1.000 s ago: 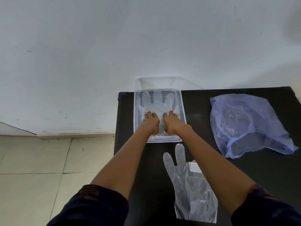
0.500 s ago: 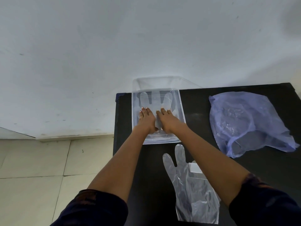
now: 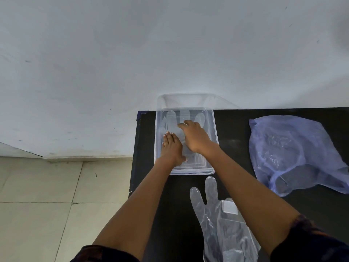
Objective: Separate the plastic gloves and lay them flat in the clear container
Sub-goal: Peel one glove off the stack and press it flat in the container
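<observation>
Head view shows the left hand (image 3: pixel 172 147) flat with fingers together and the right hand (image 3: pixel 195 138) spread wide, both pressing on a plastic glove (image 3: pixel 171 121) inside the clear container (image 3: pixel 214 129). That glove looks nearly laid flat. More gloves (image 3: pixel 217 218) wait on the black table (image 3: pixel 236 133) near the person, beside a purple bag (image 3: pixel 294 154).

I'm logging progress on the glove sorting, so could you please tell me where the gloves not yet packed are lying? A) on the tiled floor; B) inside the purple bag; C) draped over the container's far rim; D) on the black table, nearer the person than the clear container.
D: the loose plastic gloves lie flat on the black table, on the near side of the clear container.
</observation>
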